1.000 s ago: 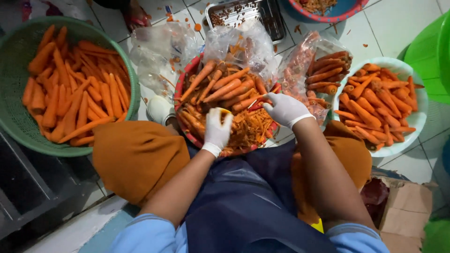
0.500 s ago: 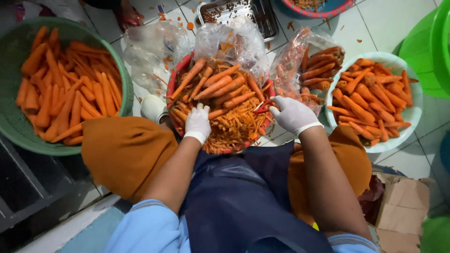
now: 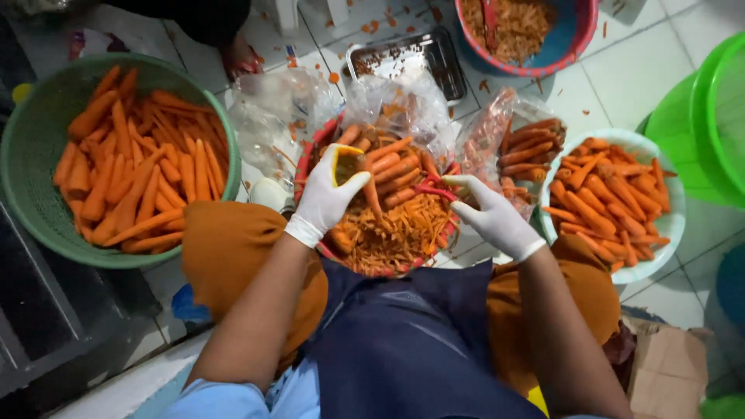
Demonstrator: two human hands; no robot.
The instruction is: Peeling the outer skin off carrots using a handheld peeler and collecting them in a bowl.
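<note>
Gripping a carrot (image 3: 371, 190) over the red basket (image 3: 310, 159), the left hand (image 3: 326, 198) has lifted from the peelings, while the right hand (image 3: 490, 213) clasps a red peeler (image 3: 436, 190) beside it.

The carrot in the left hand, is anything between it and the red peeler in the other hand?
Nothing visible. The carrot hangs from the left hand over the red basket of peelings, and open space separates it from the red peeler in the right hand.
</note>
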